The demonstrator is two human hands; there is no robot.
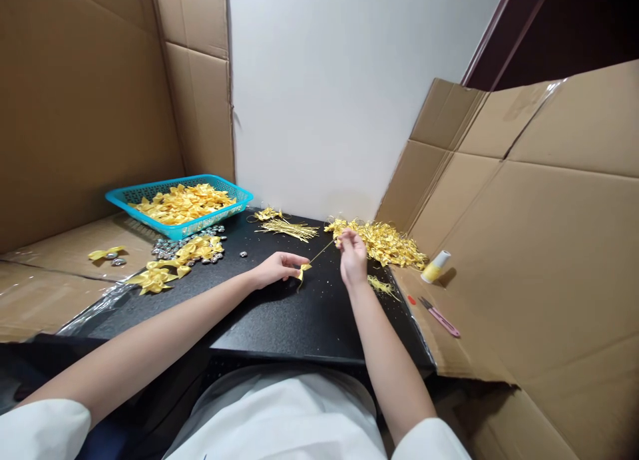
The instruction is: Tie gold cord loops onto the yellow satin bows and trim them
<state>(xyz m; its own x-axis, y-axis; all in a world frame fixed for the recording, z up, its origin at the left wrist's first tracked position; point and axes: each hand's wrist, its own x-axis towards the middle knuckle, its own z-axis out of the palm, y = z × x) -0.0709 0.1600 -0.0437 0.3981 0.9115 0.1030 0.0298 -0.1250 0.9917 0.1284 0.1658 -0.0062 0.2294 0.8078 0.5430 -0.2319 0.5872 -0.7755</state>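
Note:
Over the middle of the black table (pixel 279 320), my left hand (pixel 279 268) pinches a small yellow ribbon bow (pixel 302 271). A thin gold cord (pixel 322 249) runs taut from the bow up to my right hand (pixel 351 253), whose fingers are closed on its other end. A short tail of cord hangs below the bow. Behind my hands lies a bundle of gold cords (pixel 289 230). Just past my right hand is a heap of yellow bows with cords (pixel 387 241).
At the back left, a blue basket (pixel 182 231) holds many yellow bows. Silver beads (pixel 164 248) and loose bows (pixel 154 277) lie before it. To the right are cord scraps (pixel 382 286), a thread spool (pixel 435 267) and pink thread snips (pixel 439 317). Cardboard walls (pixel 544 247) flank the table.

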